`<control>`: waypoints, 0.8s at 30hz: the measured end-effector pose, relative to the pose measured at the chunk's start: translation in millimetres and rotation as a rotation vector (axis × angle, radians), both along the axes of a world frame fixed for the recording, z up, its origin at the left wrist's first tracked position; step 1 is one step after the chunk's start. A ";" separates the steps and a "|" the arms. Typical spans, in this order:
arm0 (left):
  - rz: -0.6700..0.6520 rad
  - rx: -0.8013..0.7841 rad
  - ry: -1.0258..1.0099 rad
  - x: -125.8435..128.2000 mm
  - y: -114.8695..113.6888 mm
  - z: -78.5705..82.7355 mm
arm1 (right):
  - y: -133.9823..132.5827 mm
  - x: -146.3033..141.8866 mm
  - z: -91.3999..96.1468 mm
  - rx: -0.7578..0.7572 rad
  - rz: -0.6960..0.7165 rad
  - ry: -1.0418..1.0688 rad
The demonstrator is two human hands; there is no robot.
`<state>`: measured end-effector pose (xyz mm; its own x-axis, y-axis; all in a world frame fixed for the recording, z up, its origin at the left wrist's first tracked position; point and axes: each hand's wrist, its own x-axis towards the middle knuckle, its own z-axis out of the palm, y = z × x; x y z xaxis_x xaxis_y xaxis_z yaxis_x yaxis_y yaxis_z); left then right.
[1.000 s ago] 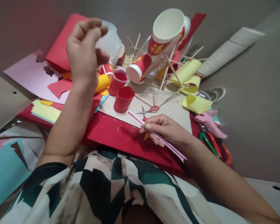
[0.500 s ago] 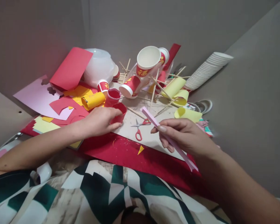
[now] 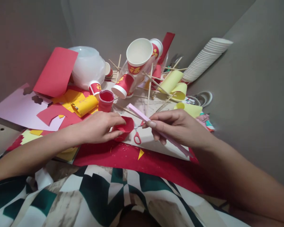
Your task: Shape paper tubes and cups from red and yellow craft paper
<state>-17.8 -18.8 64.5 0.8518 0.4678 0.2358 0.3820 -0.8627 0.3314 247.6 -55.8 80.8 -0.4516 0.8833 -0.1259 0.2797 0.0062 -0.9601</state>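
Gripping the red paper cup [image 3: 126,127] at its left side with the left hand [image 3: 101,126], thumb and fingers closed about the rim, near the front edge of the pale board [image 3: 153,145]. Pinching the pink paper strip [image 3: 138,112] between thumb and fingers of the right hand [image 3: 175,126], with long axis slanting from far left to near right. Ending, at the free tip, just beyond the cup's far rim, apparently without contact.
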 end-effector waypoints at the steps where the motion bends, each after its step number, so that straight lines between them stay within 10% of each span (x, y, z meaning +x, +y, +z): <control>1: -0.002 0.027 -0.081 -3.1 -0.6 2.0 | 1.3 -1.1 0.1 0.013 0.018 -0.013; 5: 0.050 0.224 -0.398 -11.3 -9.5 13.1 | 5.0 -6.5 2.7 0.061 0.100 -0.096; 12: 0.088 0.561 -0.225 7.6 -19.9 28.9 | 10.0 -26.2 15.2 0.290 0.384 -0.170; 20: -0.010 0.043 -0.238 0.8 -17.0 23.9 | 15.9 -20.3 18.5 -0.024 0.381 -0.130; 24: 0.176 0.038 -0.281 -20.2 -11.6 23.6 | 16.0 -2.9 19.5 0.186 0.304 -0.206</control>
